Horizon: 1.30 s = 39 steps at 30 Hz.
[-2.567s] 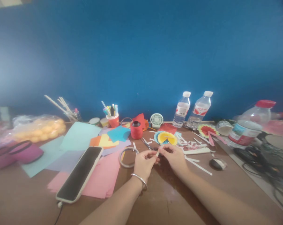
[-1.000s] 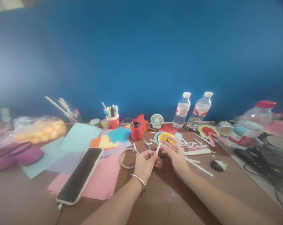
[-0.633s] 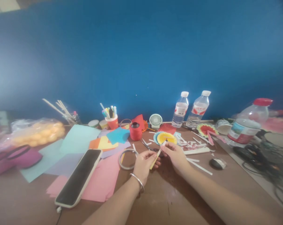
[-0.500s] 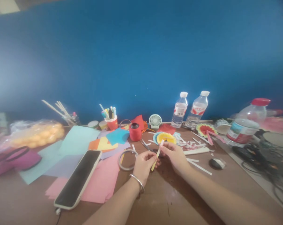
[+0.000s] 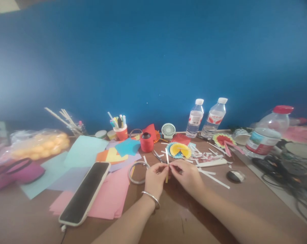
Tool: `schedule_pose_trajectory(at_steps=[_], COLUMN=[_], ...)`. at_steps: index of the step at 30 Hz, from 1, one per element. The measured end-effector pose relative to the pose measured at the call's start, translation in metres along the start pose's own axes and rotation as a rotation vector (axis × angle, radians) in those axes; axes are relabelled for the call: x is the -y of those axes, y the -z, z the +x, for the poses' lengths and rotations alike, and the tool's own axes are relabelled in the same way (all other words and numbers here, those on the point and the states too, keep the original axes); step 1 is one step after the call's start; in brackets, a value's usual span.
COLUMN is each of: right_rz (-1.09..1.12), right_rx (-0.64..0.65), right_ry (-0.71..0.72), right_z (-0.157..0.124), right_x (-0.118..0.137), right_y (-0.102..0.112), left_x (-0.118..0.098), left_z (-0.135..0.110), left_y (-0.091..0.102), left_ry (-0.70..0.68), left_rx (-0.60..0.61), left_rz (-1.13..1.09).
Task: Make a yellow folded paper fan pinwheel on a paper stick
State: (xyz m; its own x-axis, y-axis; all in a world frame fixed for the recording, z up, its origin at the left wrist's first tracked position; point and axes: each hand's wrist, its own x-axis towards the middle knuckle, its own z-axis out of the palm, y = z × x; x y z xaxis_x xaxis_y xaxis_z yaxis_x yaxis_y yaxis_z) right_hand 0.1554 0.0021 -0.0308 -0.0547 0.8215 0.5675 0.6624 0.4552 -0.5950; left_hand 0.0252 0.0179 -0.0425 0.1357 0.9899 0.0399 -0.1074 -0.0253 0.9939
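Observation:
A thin strip point(image 5: 167, 157), white at its upper end and yellow at its lower end, stands nearly upright between my hands. My left hand point(image 5: 156, 179), with a silver bangle on the wrist, pinches it from the left. Closed fingertips of my right hand point(image 5: 187, 174) meet its middle from the right. Just behind lie scissors point(image 5: 157, 156) and a pleated paper rosette point(image 5: 180, 149) in yellow and light blue. Left of my left hand is a grey ring point(image 5: 130, 175), partly covered by the hand. A red spool of thread point(image 5: 146, 143) stands further back.
A phone point(image 5: 84, 195) lies on coloured paper sheets point(image 5: 113, 193) at the left. White paper scraps point(image 5: 221, 182), a mouse-shaped object point(image 5: 235, 176) and water bottles point(image 5: 195, 118) are on the right. A pen cup point(image 5: 121, 133) and small fan point(image 5: 168, 130) stand by the wall.
My right hand has moved down along the strip, from its upper end to its middle, beside my left fingers. The strip has turned from slanted to nearly upright, and more of the rosette shows.

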Motion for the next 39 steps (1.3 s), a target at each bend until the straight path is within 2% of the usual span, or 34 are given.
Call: schedule_pose_trajectory(at_steps=[13, 21, 31, 39], right_rz=[0.015, 0.021, 0.033, 0.226], right_rx=[0.033, 0.082, 0.084, 0.137], right_ry=[-0.043, -0.099, -0.149, -0.3], right_z=[-0.001, 0.0, 0.001, 0.007], right_x=[0.001, 0.002, 0.006, 0.006], right_y=[0.001, 0.004, 0.005, 0.007], left_x=[-0.01, -0.008, -0.014, -0.017], left_z=[-0.004, -0.005, -0.01, -0.01], left_y=[0.001, 0.003, 0.003, 0.002], left_ry=[-0.164, -0.242, -0.338, -0.335], left_rx=[-0.01, -0.008, 0.002, -0.005], left_rz=[0.44, 0.557, 0.644, 0.613])
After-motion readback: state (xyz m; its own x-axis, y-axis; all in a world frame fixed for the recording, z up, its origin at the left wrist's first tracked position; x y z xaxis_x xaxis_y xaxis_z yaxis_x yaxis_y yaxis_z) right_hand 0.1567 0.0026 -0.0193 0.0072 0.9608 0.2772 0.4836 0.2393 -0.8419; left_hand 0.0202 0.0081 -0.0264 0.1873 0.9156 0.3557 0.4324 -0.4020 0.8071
